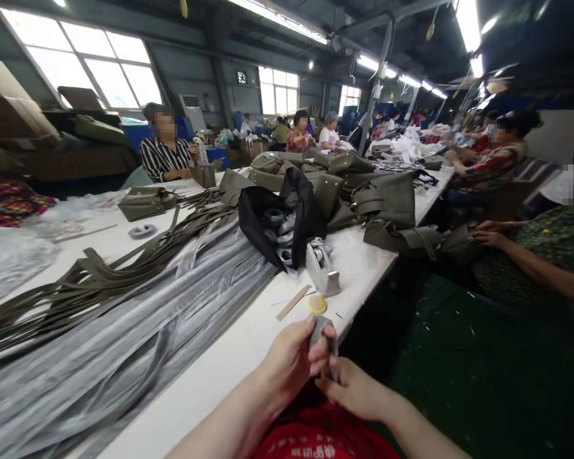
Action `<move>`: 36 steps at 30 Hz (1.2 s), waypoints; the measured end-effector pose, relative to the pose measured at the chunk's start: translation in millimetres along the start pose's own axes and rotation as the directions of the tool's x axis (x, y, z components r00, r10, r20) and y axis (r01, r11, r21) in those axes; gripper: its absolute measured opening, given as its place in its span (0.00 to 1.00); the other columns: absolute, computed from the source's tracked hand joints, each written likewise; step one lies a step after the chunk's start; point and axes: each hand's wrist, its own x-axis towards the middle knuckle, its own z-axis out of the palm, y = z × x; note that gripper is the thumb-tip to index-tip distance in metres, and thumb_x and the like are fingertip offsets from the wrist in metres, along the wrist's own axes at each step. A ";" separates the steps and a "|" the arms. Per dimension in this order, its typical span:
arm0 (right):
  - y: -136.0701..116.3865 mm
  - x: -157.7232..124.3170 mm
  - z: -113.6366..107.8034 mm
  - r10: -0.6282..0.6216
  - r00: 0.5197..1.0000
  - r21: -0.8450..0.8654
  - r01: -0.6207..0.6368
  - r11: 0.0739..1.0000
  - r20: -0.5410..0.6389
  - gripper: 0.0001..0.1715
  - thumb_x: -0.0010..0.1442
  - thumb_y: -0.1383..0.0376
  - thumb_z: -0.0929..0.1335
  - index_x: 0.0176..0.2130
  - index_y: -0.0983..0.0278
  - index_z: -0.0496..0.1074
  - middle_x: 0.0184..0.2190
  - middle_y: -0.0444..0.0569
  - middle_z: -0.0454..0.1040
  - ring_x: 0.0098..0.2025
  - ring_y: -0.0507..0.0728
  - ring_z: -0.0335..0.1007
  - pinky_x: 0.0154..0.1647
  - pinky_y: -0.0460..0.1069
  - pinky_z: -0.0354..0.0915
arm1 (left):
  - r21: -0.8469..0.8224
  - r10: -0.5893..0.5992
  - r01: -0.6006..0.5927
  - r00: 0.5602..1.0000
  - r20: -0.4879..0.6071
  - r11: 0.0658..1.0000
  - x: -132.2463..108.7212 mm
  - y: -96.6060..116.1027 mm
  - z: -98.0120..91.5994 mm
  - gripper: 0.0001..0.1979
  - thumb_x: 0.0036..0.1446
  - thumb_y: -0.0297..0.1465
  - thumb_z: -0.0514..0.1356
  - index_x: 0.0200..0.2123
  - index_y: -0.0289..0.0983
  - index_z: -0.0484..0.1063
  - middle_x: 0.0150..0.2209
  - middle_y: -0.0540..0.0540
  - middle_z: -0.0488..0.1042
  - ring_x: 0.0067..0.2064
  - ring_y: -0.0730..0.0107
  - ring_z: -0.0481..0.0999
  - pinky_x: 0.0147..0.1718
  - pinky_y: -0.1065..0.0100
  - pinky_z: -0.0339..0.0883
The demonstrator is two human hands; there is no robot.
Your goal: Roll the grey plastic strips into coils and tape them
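Gripping small grey strip [319, 326] in L hand [287, 357] & R hand [351, 387], nr yellow disc [316, 304] by table [242, 347] edge, prob. bending it, next calling for steady pinch.

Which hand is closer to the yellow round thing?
Left. The left hand is just behind the yellow round thing; the right hand is farther back, nearer the red clothing.
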 end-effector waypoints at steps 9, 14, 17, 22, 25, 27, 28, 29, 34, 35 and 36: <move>-4.4 -60.1 -53.3 0.040 0.994 0.250 -0.065 0.966 0.104 0.35 0.57 0.41 0.64 0.28 0.70 0.76 0.14 0.41 0.61 0.13 0.45 0.50 0.14 0.42 0.47 | 0.978 0.545 -0.195 0.814 0.203 -0.073 -2.4 1.4 -68.6 0.19 0.62 0.43 0.47 0.29 0.37 0.68 0.30 0.40 0.72 0.33 0.58 0.71 0.36 0.58 0.64; -13.3 -56.5 -108.7 -0.027 0.895 -0.245 -0.093 0.965 -0.445 0.26 0.55 0.49 0.70 0.45 0.66 0.74 0.34 0.53 0.77 0.35 0.59 0.73 0.36 0.50 0.69 | 0.894 0.167 -0.089 0.986 0.016 0.440 -17.1 -41.8 -28.1 0.31 0.64 0.50 0.38 0.22 0.37 0.67 0.16 0.48 0.64 0.19 0.71 0.62 0.22 0.68 0.57; -18.1 -36.8 -70.3 -0.147 0.938 -0.374 0.020 0.927 -0.313 0.36 0.54 0.56 0.71 0.59 0.63 0.64 0.55 0.58 0.68 0.55 0.65 0.65 0.56 0.56 0.62 | 0.413 -0.081 0.127 0.989 -0.125 0.902 -13.3 -36.2 2.8 0.36 0.60 0.57 0.37 0.21 0.36 0.68 0.09 0.54 0.54 0.13 0.74 0.56 0.14 0.72 0.48; -17.1 -11.3 10.6 0.061 0.997 -0.084 -0.056 0.995 0.049 0.18 0.65 0.61 0.60 0.45 0.63 0.75 0.27 0.44 0.72 0.29 0.53 0.67 0.34 0.46 0.65 | -0.017 0.136 -0.140 0.979 -0.151 0.990 -5.7 18.4 14.7 0.29 0.61 0.52 0.48 0.34 0.32 0.72 0.13 0.57 0.56 0.16 0.76 0.60 0.25 0.70 0.64; -18.9 -22.2 14.8 0.118 0.934 -0.007 -0.123 0.992 0.338 0.17 0.62 0.60 0.64 0.45 0.63 0.77 0.21 0.40 0.67 0.23 0.49 0.61 0.26 0.42 0.60 | 0.393 0.601 -0.482 0.751 -0.274 0.783 -5.6 43.1 -11.6 0.22 0.63 0.47 0.50 0.43 0.34 0.71 0.24 0.50 0.68 0.28 0.69 0.69 0.46 0.60 0.65; -20.9 -40.4 -5.1 0.090 0.881 0.081 -0.143 0.986 0.464 0.21 0.61 0.54 0.65 0.43 0.66 0.79 0.20 0.42 0.66 0.21 0.48 0.59 0.22 0.41 0.56 | 0.769 0.788 -0.420 0.590 -0.172 0.482 -7.3 45.2 -37.4 0.20 0.60 0.47 0.54 0.41 0.37 0.71 0.33 0.43 0.72 0.40 0.58 0.71 0.52 0.55 0.59; -21.1 -50.5 -20.7 0.069 0.877 0.151 -0.159 0.976 0.476 0.26 0.59 0.50 0.66 0.41 0.68 0.79 0.18 0.42 0.65 0.19 0.47 0.57 0.20 0.41 0.54 | 0.882 0.795 -0.324 0.600 -0.087 0.341 -8.7 42.0 -49.6 0.20 0.58 0.48 0.56 0.38 0.37 0.71 0.35 0.41 0.73 0.43 0.54 0.71 0.52 0.53 0.58; -20.4 -59.9 -38.7 0.056 0.892 0.224 -0.173 0.959 0.449 0.31 0.58 0.46 0.65 0.39 0.70 0.79 0.17 0.42 0.63 0.17 0.47 0.56 0.18 0.41 0.53 | 0.944 0.746 -0.245 0.666 0.000 0.219 -10.4 36.4 -59.7 0.19 0.55 0.49 0.58 0.35 0.37 0.72 0.35 0.39 0.73 0.42 0.52 0.71 0.50 0.53 0.59; -3.2 -73.3 -119.0 0.209 0.977 0.139 -0.213 0.967 0.041 0.29 0.60 0.45 0.64 0.36 0.68 0.76 0.18 0.45 0.68 0.17 0.48 0.58 0.22 0.44 0.57 | 0.988 0.272 -0.130 0.957 0.104 0.078 -19.9 -3.3 -62.9 0.23 0.57 0.51 0.53 0.24 0.38 0.69 0.23 0.44 0.69 0.28 0.61 0.70 0.35 0.62 0.63; 0.9 -68.5 -124.0 0.226 0.974 0.032 -0.225 0.974 -0.021 0.27 0.60 0.47 0.65 0.37 0.68 0.76 0.23 0.48 0.73 0.21 0.51 0.64 0.26 0.46 0.62 | 0.981 0.204 -0.077 0.978 0.041 0.176 -20.4 -9.8 -56.0 0.27 0.60 0.52 0.48 0.23 0.38 0.69 0.20 0.46 0.67 0.25 0.65 0.68 0.31 0.65 0.62; 4.5 -62.2 -123.9 0.215 0.973 -0.078 -0.221 0.972 -0.083 0.25 0.58 0.48 0.67 0.40 0.67 0.75 0.30 0.51 0.76 0.28 0.54 0.69 0.32 0.49 0.66 | 0.951 0.123 -0.010 0.992 -0.030 0.310 -20.0 -14.9 -48.3 0.31 0.61 0.54 0.43 0.21 0.37 0.69 0.18 0.47 0.65 0.21 0.68 0.65 0.27 0.66 0.60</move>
